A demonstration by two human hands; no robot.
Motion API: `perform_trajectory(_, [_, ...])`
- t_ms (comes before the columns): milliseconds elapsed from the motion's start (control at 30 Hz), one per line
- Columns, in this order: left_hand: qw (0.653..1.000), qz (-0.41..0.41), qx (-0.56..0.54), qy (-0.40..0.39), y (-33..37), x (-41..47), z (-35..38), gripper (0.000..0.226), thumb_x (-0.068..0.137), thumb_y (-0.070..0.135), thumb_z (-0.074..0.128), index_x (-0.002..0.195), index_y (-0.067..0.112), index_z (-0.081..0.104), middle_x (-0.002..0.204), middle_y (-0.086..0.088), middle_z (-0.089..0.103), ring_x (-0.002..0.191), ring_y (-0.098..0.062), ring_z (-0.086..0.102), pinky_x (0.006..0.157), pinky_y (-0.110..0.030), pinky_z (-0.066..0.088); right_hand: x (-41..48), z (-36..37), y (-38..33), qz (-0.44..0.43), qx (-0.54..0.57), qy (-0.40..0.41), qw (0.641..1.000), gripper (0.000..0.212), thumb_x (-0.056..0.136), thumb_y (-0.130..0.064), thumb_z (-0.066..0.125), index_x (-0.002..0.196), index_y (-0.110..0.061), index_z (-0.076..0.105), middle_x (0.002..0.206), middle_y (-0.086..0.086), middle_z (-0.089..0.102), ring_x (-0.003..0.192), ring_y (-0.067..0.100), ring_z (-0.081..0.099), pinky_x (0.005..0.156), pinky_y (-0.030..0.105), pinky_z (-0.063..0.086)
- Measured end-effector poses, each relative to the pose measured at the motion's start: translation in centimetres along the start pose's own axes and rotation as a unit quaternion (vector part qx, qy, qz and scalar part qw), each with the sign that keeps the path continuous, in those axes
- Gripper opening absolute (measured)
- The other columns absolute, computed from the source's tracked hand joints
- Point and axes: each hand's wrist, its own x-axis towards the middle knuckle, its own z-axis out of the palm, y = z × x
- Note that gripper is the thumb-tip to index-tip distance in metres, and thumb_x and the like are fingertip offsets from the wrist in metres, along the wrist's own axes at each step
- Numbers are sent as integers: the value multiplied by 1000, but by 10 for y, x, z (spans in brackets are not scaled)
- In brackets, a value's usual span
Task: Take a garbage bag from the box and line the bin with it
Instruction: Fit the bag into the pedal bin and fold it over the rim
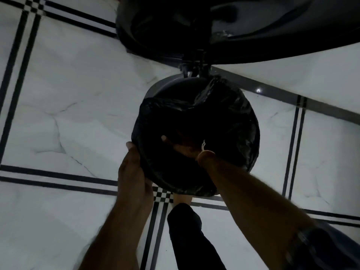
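Note:
A round grey bin (155, 88) stands on the floor below me, its open lid (253, 26) tipped up at the top of the view. A black garbage bag (229, 114) fills the opening and is folded over most of the rim; the far left rim shows bare grey. My left hand (134, 172) grips the bag against the near left rim. My right hand (181, 145) reaches down inside the bag, fingers spread against the plastic; they are dark and partly hidden. The box is not in view.
White marble-look floor tiles (68, 114) with black double stripes surround the bin. My leg in dark trousers (187, 230) and a bare foot stand just in front of the bin. A grey skirting line (292, 90) runs behind it to the right.

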Motion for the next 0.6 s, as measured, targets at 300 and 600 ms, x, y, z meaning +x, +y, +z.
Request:
perform_trajectory(300, [996, 54, 57, 50, 9, -4, 5, 45, 105, 48, 41, 110, 18, 74, 99, -3, 78, 93, -12, 75, 80, -29, 60, 23, -20, 15, 0, 12, 22, 1000, 153, 50, -66, 89, 153, 15, 10, 161, 22, 23, 136, 17, 54, 99, 27, 51])
perform_trajectory(600, [991, 85, 64, 87, 16, -4, 11, 50, 107, 45, 41, 62, 28, 58, 47, 16, 52, 40, 3, 49, 41, -11, 40, -29, -29, 6, 38, -246, -44, 967, 56, 107, -21, 46, 155, 0, 29, 162, 20, 34, 149, 34, 33, 118, 37, 25])
